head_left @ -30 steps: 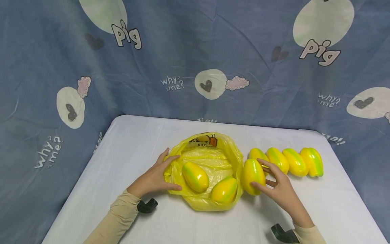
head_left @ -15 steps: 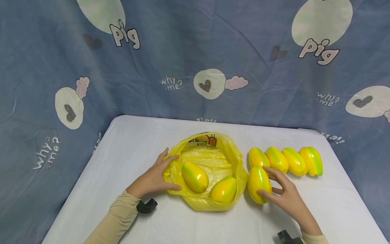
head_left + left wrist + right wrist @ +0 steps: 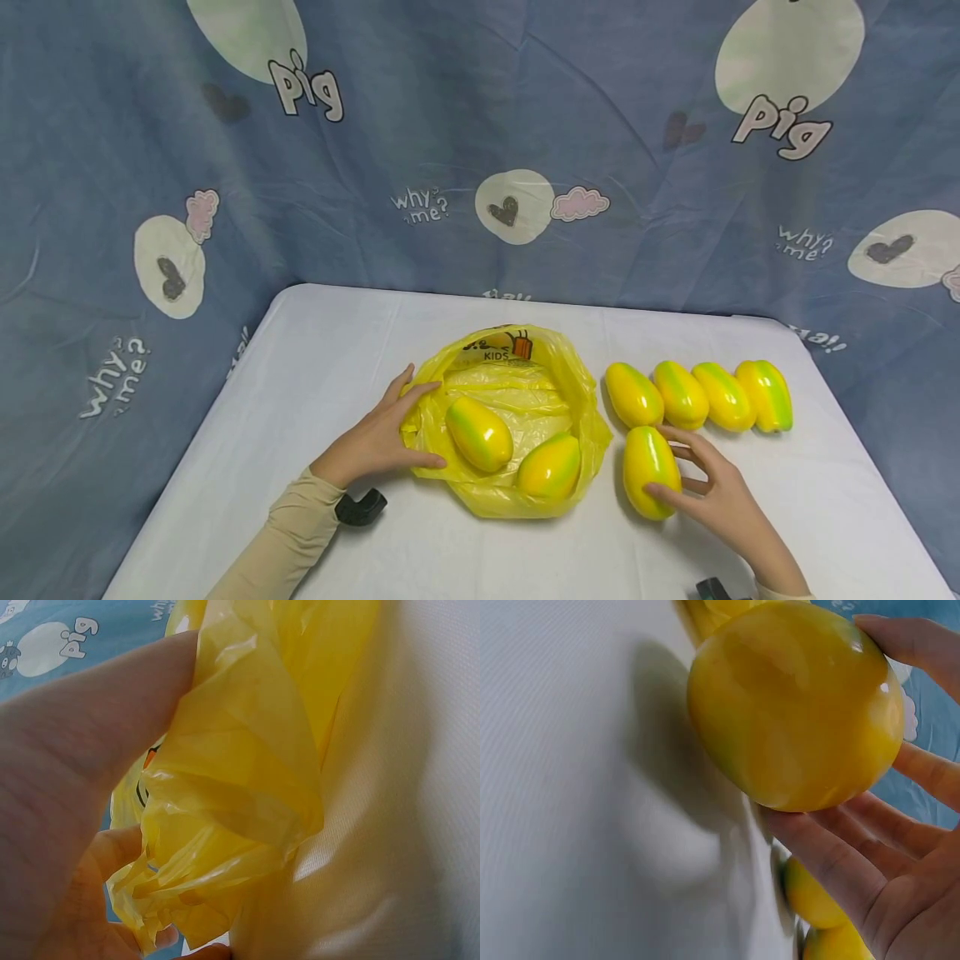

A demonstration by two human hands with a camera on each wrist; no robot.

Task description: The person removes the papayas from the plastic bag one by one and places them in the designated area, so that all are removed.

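Observation:
A yellow plastic bag (image 3: 525, 500) stands with its mouth wide on the white table. Inside it lie two glossy yellow-green papayas, one at left (image 3: 480, 435) and another at right (image 3: 550, 467). My left hand (image 3: 378, 442) holds the bag's left rim; in the left wrist view, plastic (image 3: 232, 750) covers part of the thumb and fingers. To the right of the bag, my right hand (image 3: 712, 487) grips a papaya (image 3: 651, 473) between thumb and fingers. In the right wrist view this papaya (image 3: 795, 705) appears just off the table, its shadow beside it.
Several more papayas (image 3: 682, 395) lie in a row at the back right of the table (image 3: 337, 333), close behind the held one. A blue printed curtain (image 3: 645, 233) hangs behind the table. Dark wrist mounts (image 3: 362, 507) sit near both wrists.
My right hand has drawn the held papaya away from the bag's right side, toward the front and right. The leftmost papaya of the row now shows fully. My left hand stays at the rim.

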